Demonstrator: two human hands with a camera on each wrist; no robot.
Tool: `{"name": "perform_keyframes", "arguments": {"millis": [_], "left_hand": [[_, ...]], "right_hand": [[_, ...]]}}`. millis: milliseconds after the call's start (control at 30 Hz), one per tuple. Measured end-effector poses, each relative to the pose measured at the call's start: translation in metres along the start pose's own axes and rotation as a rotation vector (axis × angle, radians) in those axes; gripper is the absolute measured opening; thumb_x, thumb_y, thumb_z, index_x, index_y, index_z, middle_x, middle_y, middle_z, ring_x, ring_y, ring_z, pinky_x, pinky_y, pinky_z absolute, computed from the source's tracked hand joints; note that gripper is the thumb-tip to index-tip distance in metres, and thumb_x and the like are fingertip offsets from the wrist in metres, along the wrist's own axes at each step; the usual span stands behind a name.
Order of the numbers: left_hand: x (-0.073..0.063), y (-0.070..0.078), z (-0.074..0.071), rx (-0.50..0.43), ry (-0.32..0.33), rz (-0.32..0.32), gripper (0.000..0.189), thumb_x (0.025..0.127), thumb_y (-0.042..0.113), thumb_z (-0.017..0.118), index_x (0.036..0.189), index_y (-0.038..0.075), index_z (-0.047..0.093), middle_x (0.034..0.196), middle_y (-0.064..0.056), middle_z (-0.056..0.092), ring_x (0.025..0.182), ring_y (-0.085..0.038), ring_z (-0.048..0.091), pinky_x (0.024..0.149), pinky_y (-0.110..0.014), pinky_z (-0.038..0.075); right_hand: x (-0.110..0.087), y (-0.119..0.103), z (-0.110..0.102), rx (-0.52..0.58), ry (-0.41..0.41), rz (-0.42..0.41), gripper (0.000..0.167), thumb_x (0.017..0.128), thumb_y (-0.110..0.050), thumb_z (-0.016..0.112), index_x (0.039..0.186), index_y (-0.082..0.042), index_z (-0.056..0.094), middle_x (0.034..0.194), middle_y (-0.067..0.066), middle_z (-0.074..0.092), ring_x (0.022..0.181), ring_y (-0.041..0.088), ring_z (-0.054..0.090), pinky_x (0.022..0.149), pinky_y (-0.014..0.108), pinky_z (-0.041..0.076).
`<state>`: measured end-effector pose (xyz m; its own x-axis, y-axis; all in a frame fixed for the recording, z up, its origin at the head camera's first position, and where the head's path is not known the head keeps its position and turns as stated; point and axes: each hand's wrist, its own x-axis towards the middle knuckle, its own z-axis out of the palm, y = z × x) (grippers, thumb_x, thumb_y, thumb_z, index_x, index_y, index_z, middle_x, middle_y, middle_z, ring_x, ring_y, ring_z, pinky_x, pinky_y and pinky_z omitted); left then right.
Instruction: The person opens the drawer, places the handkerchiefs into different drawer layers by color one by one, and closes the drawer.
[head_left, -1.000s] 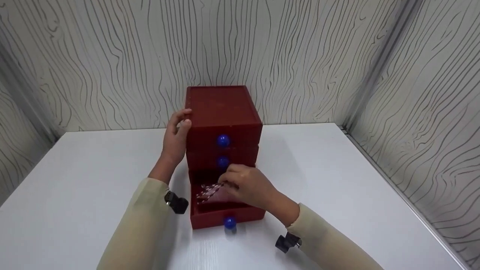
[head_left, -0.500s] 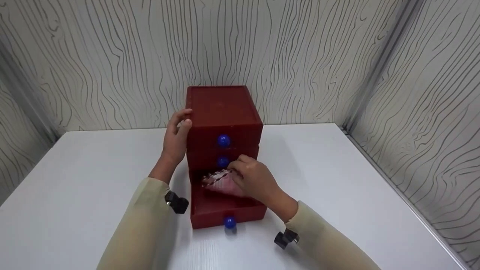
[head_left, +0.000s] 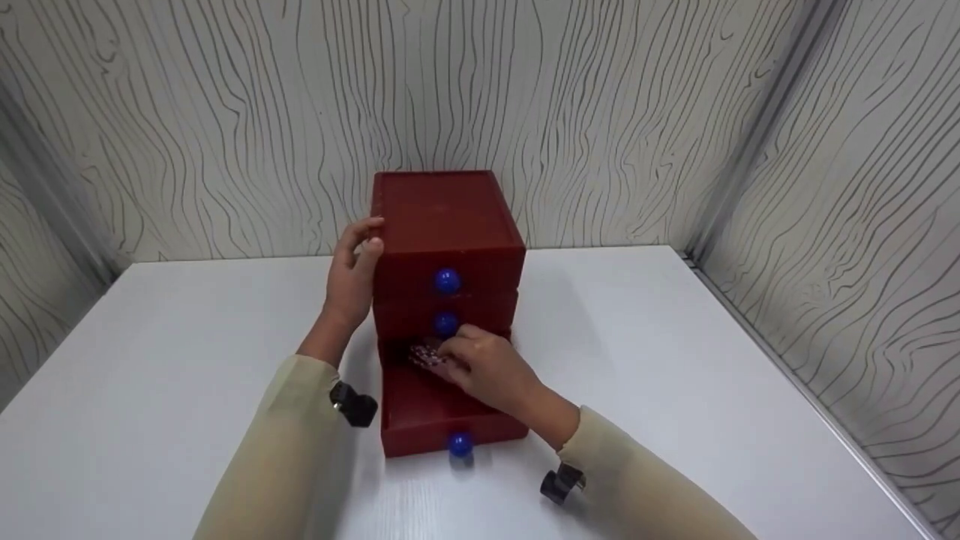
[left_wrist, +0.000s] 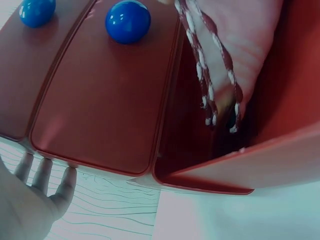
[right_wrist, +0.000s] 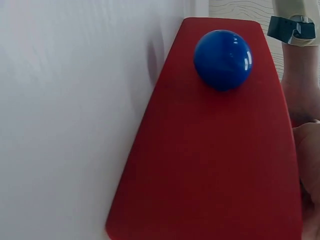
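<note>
A dark red drawer cabinet (head_left: 442,214) with blue ball knobs stands on the table, its bottom drawer (head_left: 420,435) pulled out. My left hand (head_left: 351,281) rests against the cabinet's left side near the top, with fingers extended in the left wrist view. Over the open drawer, my right hand (head_left: 491,371) pinches a pink, soft-looking thing with maroon-and-white twisted cord (head_left: 426,355). The cord (left_wrist: 200,60) hangs inside the drawer space in the left wrist view. Most of the pink part is hidden behind my right hand. The right wrist view mainly shows the drawer front (right_wrist: 210,160).
The upper drawers, with a top knob (head_left: 448,281) and a middle knob (head_left: 445,324), are closed. A white table (head_left: 675,375) extends to both sides. Wood-grain patterned panels (head_left: 600,112) rise behind and at the sides.
My right hand lifts the pink corded thing slightly, then lowers it leftward, deeper toward the back of the drawer. My left hand stays on the cabinet's side.
</note>
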<state>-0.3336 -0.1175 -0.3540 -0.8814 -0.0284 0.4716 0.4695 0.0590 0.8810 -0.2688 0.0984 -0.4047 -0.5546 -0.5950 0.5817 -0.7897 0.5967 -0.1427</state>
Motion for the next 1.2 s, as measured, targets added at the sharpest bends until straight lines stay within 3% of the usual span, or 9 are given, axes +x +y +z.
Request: {"name": "perform_keyframes", "arguments": {"millis": [233,467,767,900,1033,1200], "left_hand": [[-0.001,0.0,0.0,0.009,0.003,0.002,0.04,0.098,0.028,0.045,0.136,0.015,0.049,0.138,-0.006,0.044,0.117,-0.022,0.047,0.092,-0.04,0.04],[-0.002,-0.001,-0.001,0.037,0.009,0.0,0.039,0.099,0.028,0.044,0.136,0.014,0.049,0.142,-0.005,0.043,0.126,-0.021,0.04,0.098,-0.043,0.036],[-0.001,0.0,0.0,0.011,0.0,-0.006,0.04,0.098,0.029,0.045,0.136,0.016,0.049,0.137,-0.006,0.043,0.108,-0.022,0.049,0.087,-0.038,0.042],[0.0,-0.001,0.0,0.007,-0.002,0.012,0.04,0.098,0.029,0.045,0.136,0.014,0.05,0.14,-0.007,0.043,0.114,-0.022,0.047,0.09,-0.039,0.04],[0.0,-0.003,0.0,0.008,-0.005,0.043,0.046,0.099,0.04,0.047,0.135,0.012,0.05,0.143,-0.007,0.042,0.125,-0.021,0.041,0.097,-0.044,0.036],[0.0,-0.002,-0.001,0.008,-0.011,0.034,0.046,0.098,0.039,0.046,0.135,0.012,0.049,0.141,-0.007,0.042,0.122,-0.02,0.043,0.096,-0.042,0.037]], "right_hand": [[-0.004,0.0,0.005,-0.003,-0.119,-0.06,0.011,0.085,-0.011,0.071,0.096,-0.011,0.073,0.09,0.001,0.065,0.081,0.01,0.063,0.073,0.021,0.053],[-0.005,0.0,0.004,0.074,-0.226,-0.04,0.01,0.086,-0.015,0.069,0.095,-0.015,0.073,0.09,-0.002,0.066,0.08,0.007,0.06,0.072,0.019,0.05],[-0.009,0.002,-0.003,0.031,-0.134,-0.087,0.015,0.08,-0.017,0.07,0.094,-0.017,0.072,0.084,-0.002,0.066,0.068,0.008,0.054,0.061,0.019,0.046],[-0.011,0.002,-0.008,0.029,-0.122,-0.087,0.013,0.081,-0.019,0.069,0.094,-0.017,0.071,0.084,-0.002,0.067,0.068,0.01,0.055,0.06,0.018,0.044],[-0.014,-0.001,-0.015,0.018,-0.13,-0.084,0.014,0.081,-0.022,0.069,0.094,-0.018,0.071,0.086,-0.004,0.068,0.068,0.012,0.057,0.059,0.019,0.043],[-0.022,-0.005,-0.026,0.023,-0.107,-0.1,0.014,0.08,-0.021,0.068,0.093,-0.018,0.072,0.089,-0.006,0.07,0.074,0.008,0.06,0.06,0.021,0.047]]}}
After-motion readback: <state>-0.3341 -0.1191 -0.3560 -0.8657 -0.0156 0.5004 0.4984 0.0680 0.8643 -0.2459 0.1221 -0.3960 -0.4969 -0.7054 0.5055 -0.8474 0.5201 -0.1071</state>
